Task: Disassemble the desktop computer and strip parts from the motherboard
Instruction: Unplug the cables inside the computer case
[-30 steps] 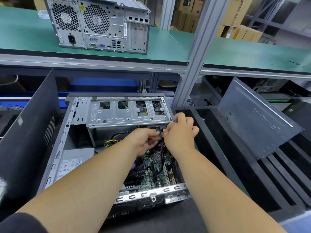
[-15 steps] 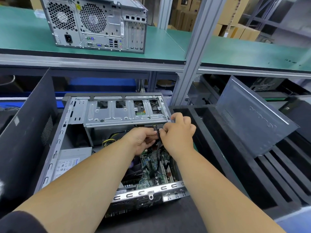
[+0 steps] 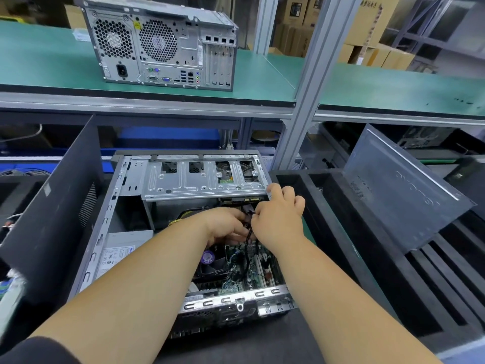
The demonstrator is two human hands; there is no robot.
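Both hands meet just under the drive cage of the open desktop computer, which lies on its side so the motherboard faces up. Left hand and right hand each curl round a black cable connector — one likely bracing, one pulling. Removed side panel leans in the foam rack — clear of the work.

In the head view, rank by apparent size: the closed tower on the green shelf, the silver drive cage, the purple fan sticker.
1. Closed tower, though it stands farther away.
2. Drive cage, clearly smaller in view.
3. Purple fan sticker, by far the smallest.
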